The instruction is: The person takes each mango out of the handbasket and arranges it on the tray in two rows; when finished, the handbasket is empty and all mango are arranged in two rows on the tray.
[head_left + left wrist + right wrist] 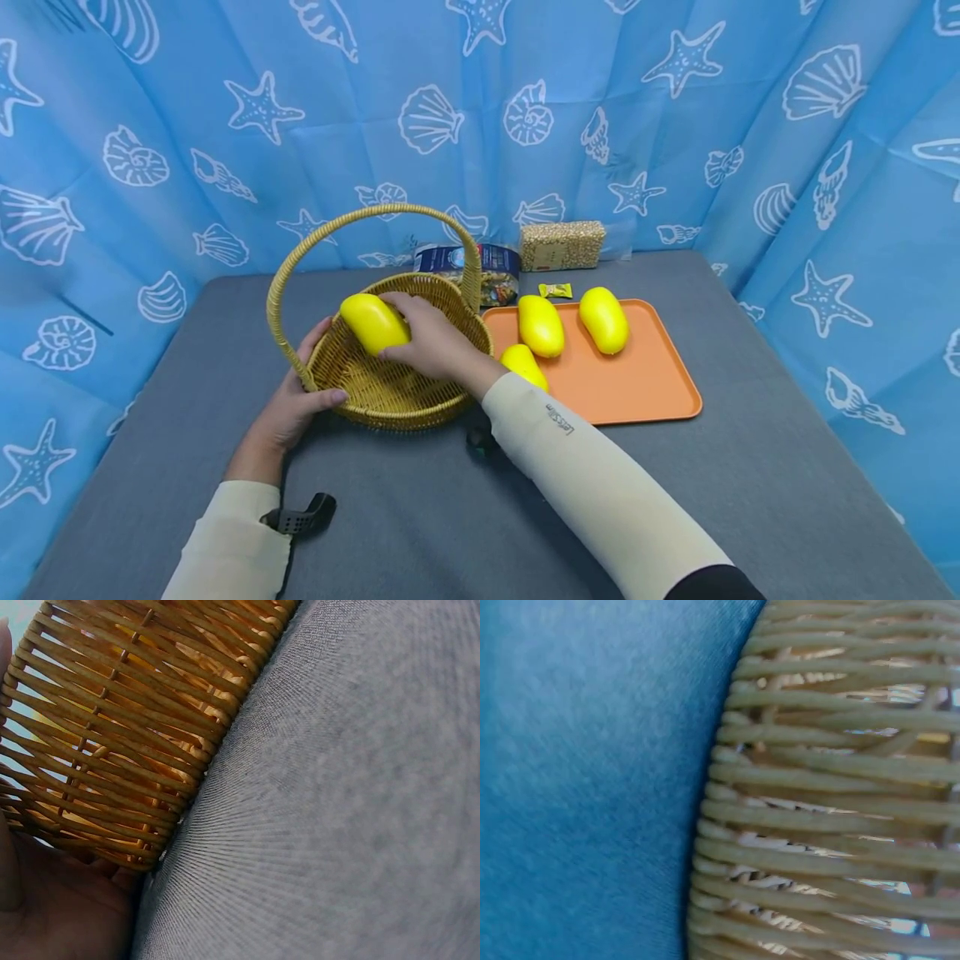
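A yellow mango [372, 323] is held by my right hand [429, 335] over the inside of a wicker basket [397, 398] with a tall arched handle. My left hand [298, 400] grips the basket's left side at the rim, near the foot of the handle, its thumb over the edge. From the left wrist view, the left hand [64, 900] lies against the woven wall [127, 727]. Only the basket's weave [832, 780] and cloth show in the right wrist view; the right hand is out of sight there.
On an orange tray [622, 396] to the right lie three more mangoes, one [523, 365] partly behind my right arm. Behind stand a dark snack bag [498, 275], a block-shaped pack of pale grains [562, 246] and a small yellow wrapped candy [555, 291]. A shell-patterned curtain [480, 125] hangs at the back.
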Motion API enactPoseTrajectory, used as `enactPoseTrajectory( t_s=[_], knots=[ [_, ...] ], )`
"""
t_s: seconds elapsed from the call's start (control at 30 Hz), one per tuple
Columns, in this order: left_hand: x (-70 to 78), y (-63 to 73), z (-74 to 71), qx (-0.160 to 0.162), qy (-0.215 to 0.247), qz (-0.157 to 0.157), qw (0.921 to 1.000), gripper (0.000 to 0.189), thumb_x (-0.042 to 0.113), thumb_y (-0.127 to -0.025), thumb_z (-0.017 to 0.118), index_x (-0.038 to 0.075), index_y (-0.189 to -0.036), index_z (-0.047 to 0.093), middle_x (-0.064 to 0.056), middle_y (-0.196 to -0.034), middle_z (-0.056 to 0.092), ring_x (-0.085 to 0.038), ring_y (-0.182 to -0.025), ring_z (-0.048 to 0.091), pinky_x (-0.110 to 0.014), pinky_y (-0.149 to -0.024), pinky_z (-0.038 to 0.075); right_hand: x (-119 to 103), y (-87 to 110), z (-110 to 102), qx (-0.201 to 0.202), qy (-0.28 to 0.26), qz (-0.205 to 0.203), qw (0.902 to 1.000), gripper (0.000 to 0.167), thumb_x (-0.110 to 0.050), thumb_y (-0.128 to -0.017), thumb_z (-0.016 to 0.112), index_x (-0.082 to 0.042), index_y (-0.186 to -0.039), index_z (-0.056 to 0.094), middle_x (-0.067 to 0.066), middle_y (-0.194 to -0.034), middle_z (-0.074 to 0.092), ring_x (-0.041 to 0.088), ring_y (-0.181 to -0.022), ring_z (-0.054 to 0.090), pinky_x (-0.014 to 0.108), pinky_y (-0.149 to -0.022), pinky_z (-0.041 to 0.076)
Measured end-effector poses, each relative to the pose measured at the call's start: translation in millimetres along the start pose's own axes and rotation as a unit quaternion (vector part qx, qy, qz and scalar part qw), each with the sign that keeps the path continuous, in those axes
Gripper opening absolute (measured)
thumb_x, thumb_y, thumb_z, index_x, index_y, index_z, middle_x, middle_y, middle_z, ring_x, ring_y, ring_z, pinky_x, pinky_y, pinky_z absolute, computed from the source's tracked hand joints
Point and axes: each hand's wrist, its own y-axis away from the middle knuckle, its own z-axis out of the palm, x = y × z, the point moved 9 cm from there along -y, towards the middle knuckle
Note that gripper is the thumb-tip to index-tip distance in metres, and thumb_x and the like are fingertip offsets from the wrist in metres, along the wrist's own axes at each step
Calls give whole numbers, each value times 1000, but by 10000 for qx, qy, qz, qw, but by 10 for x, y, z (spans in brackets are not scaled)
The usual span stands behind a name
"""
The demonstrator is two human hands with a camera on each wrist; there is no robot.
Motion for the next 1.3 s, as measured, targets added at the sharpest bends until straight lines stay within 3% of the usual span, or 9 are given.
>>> enactPoseTrajectory(
  t_s=[0.43,0.63,0.8,1.3],
  knots=[
    [-28,13,-22,76,4,-102,9999,108,-7,-92,73,31,-176,17,-20,-173,22,-44,-148,34,-30,-110,43,-8,295,-252,299,-382,17,9988,82,-35,-98,84,-18,-166,43,4,-160,51,20,-127,59,42,-101,52],
    [-2,8,-8,88,61,-24,9999,109,-9,-90,75,30,-176,19,-16,-176,20,-41,-152,30,-30,-113,39,3,469,-477,444,-946,16,9945,83,-32,-97,86,-18,-167,43,4,-157,53,24,-126,61,44,-100,54],
    [7,-1,-5,78,107,-22,9999,110,-11,-90,74,30,-176,19,-15,-177,18,-41,-154,28,-30,-115,37,76,626,-653,644,-1354,64,9887,83,-28,-97,87,-20,-166,43,1,-153,55,22,-127,61,46,-100,55],
    [25,5,6,-7,132,72,9999,109,-11,-90,73,28,-176,18,-17,-177,16,-42,-154,29,-31,-115,38,347,1212,-957,1156,-1658,382,9786,83,-30,-96,87,-20,-166,43,10,-142,56,29,-120,63,53,-96,56]
  ],
)
